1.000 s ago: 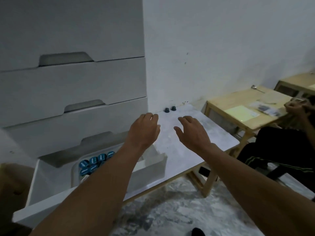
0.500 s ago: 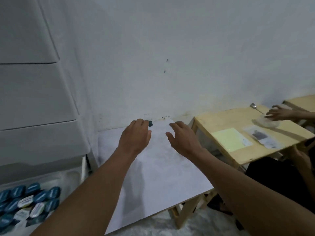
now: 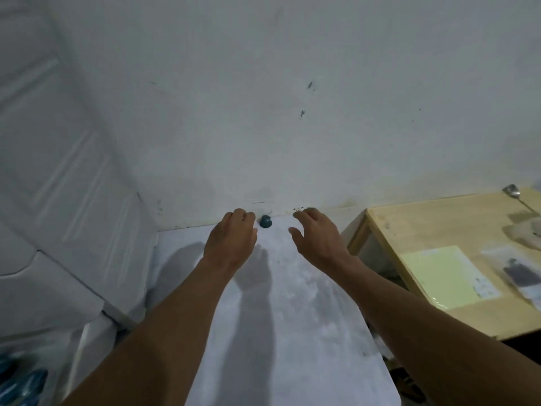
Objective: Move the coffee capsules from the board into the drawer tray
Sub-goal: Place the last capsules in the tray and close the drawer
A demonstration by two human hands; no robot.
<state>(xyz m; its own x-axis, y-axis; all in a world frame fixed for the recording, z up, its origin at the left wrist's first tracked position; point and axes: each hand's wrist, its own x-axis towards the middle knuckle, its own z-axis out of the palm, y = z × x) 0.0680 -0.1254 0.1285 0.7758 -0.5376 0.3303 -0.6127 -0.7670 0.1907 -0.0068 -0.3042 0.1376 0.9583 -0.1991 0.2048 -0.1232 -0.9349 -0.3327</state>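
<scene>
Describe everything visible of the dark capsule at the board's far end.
The coffee capsule is small, round and dark teal, a dome over a wider rim. It sits at the far edge of the white board, by the wall, just right of the left hand; contact is unclear. The right hand is apart.

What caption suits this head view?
Left hand and right hand flank a dark capsule at the far edge of the white board.

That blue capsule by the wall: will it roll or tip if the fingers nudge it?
The capsule looks small, so it is probably light and easily knocked. It seems to sit on its wider rim, so it would likely slide on the smooth board rather than roll. The wall just behind should stop it.
</scene>
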